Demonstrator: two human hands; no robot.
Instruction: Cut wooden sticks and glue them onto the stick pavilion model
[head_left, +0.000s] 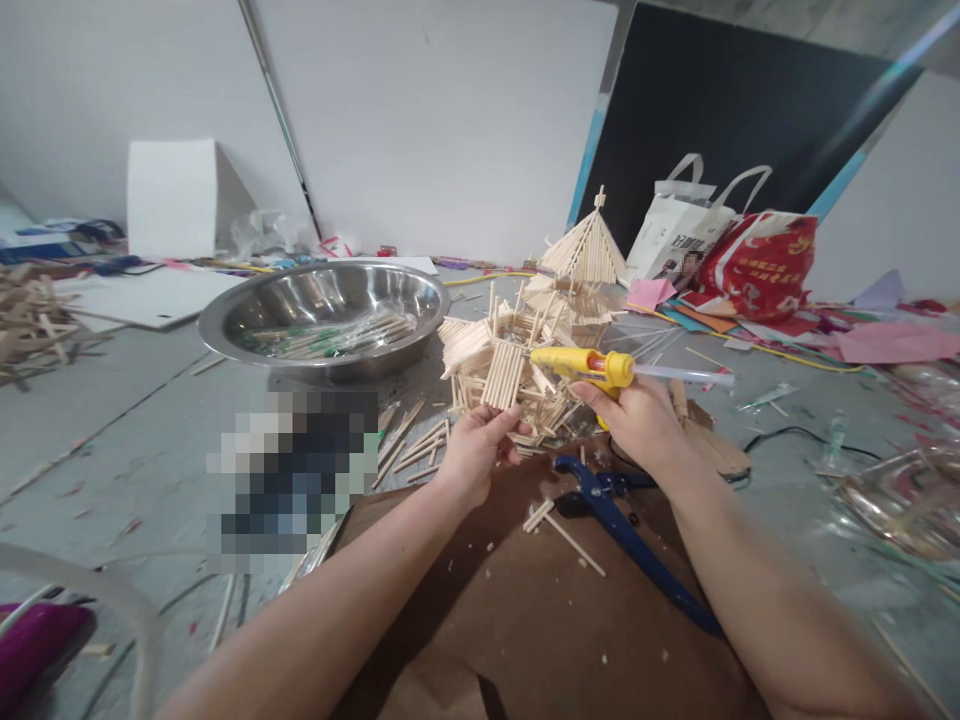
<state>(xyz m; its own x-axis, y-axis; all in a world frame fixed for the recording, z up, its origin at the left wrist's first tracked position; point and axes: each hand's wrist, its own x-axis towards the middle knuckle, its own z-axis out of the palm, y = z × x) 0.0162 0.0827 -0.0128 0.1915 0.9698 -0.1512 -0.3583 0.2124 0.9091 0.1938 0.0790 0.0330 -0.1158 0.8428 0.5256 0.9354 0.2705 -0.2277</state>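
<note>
Between the thumb and fingers of my left hand is a small panel of wooden sticks, lined up side by side. My right hand grips a yellow hot glue gun, a clear glue stick jutting from its back end. The gun's nozzle points left and is close to the panel's upper right edge; whether they touch I cannot tell. Just behind stands a stick-built model with slanted roof sections, partly hidden by the panel and gun. A pointed stick roof rises farther back.
Blue-handled cutters and a few short sticks lie on the brown cloth before me. A steel basin with packaged sticks stands left. Bags and coloured paper are at the back right. A black cord crosses the floor.
</note>
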